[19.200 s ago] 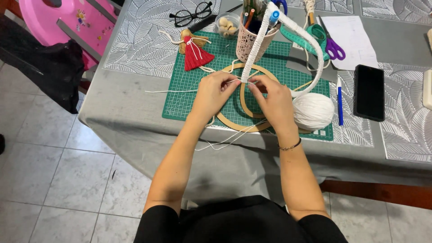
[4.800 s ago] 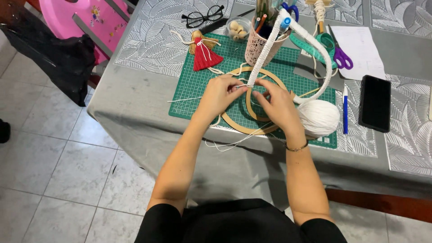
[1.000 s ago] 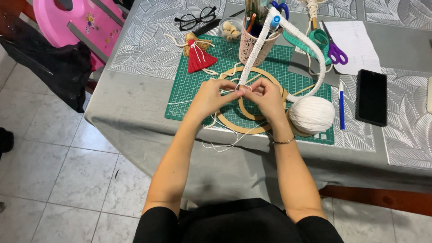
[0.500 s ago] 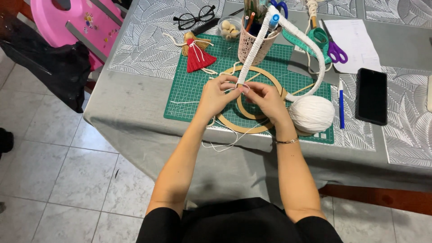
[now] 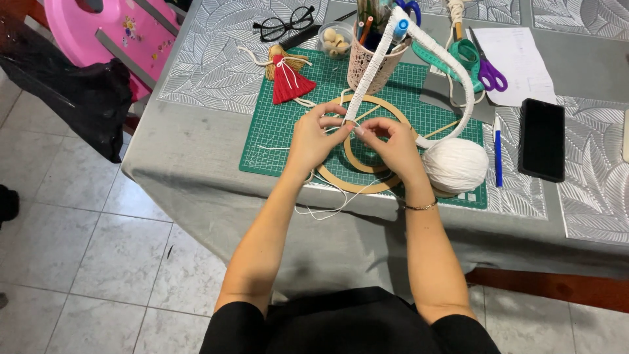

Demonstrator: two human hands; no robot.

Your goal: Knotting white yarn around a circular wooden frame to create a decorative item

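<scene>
While both hands meet over the green mat, the left hand and the right hand pinch the low end of a big hoop wrapped in white cord. The fingers of each hand are pressed together at the tips, right where the wrapped part ends, and the two hands are almost touching. The hoop stands up tilted and curves away from the hands over a pink pencil cup, then comes back down near a ball of white yarn. The ball sits on the mat just beside the right wrist. Two bare wooden rings lie flat on the mat under the hands, one inside the other. Thin white string hangs loose over the table edge below the hands. A little red doll lies on the mat, farther from the person than the left hand. Black glasses rest on the grey tablecloth beyond the doll. Purple scissors, a blue pen and a black phone lie to the right of the mat, well apart from the hands
</scene>
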